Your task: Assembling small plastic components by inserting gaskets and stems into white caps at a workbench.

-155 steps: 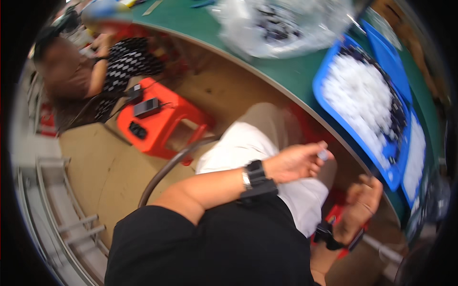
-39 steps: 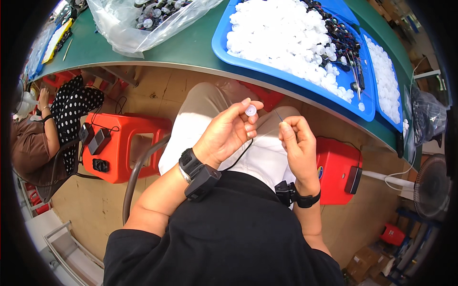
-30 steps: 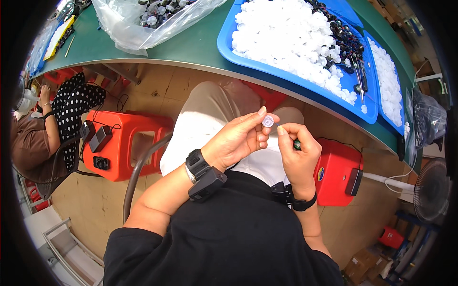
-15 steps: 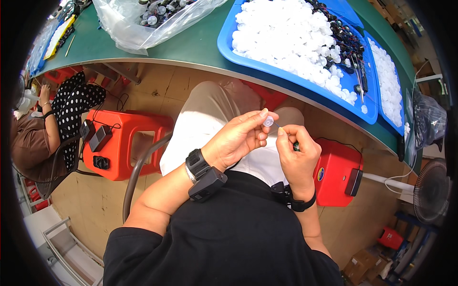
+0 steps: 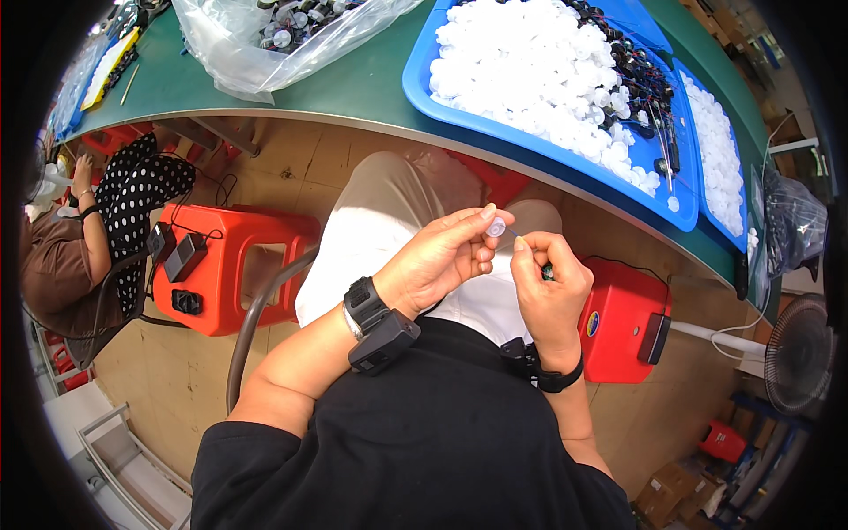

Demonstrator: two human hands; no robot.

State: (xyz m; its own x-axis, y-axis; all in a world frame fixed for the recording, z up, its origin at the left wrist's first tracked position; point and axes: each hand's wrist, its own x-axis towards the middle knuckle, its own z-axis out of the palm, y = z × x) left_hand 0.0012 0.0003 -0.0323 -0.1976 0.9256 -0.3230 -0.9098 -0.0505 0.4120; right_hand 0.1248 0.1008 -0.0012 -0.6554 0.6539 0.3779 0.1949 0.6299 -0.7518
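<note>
My left hand [image 5: 440, 261] pinches a small white round cap [image 5: 496, 227] between thumb and fingertips, held over my lap below the table edge. My right hand [image 5: 549, 287] grips a thin dark tool [image 5: 546, 269] whose fine tip points at the cap. Both wrists wear dark bands. Above them a large blue tray [image 5: 424, 93] on the green table [image 5: 353, 88] is heaped with white caps [image 5: 530, 66] and some dark wired parts [image 5: 640, 88].
A second blue tray [image 5: 738, 238] of white caps sits at the right. A clear plastic bag [image 5: 283, 35] of parts lies on the table's left. Red stools [image 5: 234, 265] stand either side, one [image 5: 623, 322] by my right knee. Another person [image 5: 79, 247] sits at the left. A fan [image 5: 795, 353] is at far right.
Five seconds ago my hands were apart under the table edge. Since one second ago they hold cap and tool together, the cap turning slightly in my left fingers.
</note>
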